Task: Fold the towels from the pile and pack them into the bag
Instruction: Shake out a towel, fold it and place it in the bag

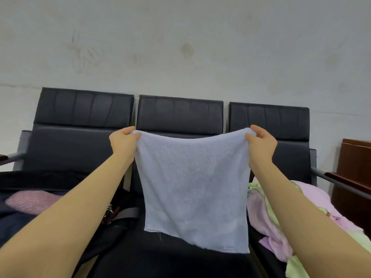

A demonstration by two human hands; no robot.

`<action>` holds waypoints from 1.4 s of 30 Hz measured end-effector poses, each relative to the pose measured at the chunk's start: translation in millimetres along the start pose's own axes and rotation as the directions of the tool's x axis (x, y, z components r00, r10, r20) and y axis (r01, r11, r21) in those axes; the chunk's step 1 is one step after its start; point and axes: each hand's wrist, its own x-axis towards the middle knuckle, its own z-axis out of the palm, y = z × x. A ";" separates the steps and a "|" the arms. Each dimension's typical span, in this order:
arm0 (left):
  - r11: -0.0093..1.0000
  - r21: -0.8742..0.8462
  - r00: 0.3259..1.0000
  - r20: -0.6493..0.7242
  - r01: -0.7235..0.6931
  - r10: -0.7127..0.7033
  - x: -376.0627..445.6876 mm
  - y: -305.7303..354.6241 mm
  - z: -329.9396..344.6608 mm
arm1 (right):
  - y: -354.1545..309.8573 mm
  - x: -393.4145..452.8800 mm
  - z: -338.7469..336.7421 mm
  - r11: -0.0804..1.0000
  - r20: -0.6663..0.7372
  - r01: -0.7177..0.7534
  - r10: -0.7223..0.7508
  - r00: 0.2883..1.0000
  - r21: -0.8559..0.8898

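Hands, left (122, 142) and right (262, 144), pinch the top corners of a pale-blue towel (193, 189) hanging flat, unfolded, lower edge frayed.

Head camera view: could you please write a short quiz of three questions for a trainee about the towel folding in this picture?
1. True or false: the light blue towel lies flat on the seat.
2. Which hands hold the towel? A) left only B) right only C) both
3. Fill in: the pile of pink and green towels is on the person's ____ side.

Key
1. False. It hangs in the air over the middle seat of the black bench.
2. C. The left hand and the right hand each pinch one top corner.
3. Right. The dark bag, with a pink towel in it, is on the left.
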 end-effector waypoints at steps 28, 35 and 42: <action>0.951 0.302 0.993 0.111 -0.070 0.038 -3.6 2.9 -13.4 | 14.2 -9.8 -12.2 0.984 0.018 -0.024 0.027 0.999 -0.176; 0.692 0.643 0.944 0.250 -0.328 0.216 -2.4 -11.1 -21.6 | 26.8 -13.0 -17.0 0.922 -0.012 0.097 -0.109 0.994 -0.376; 0.797 0.560 0.973 0.085 -0.226 0.216 1.0 -6.8 -21.5 | 16.1 -18.5 -12.1 0.947 -0.063 0.063 -0.087 0.994 -0.315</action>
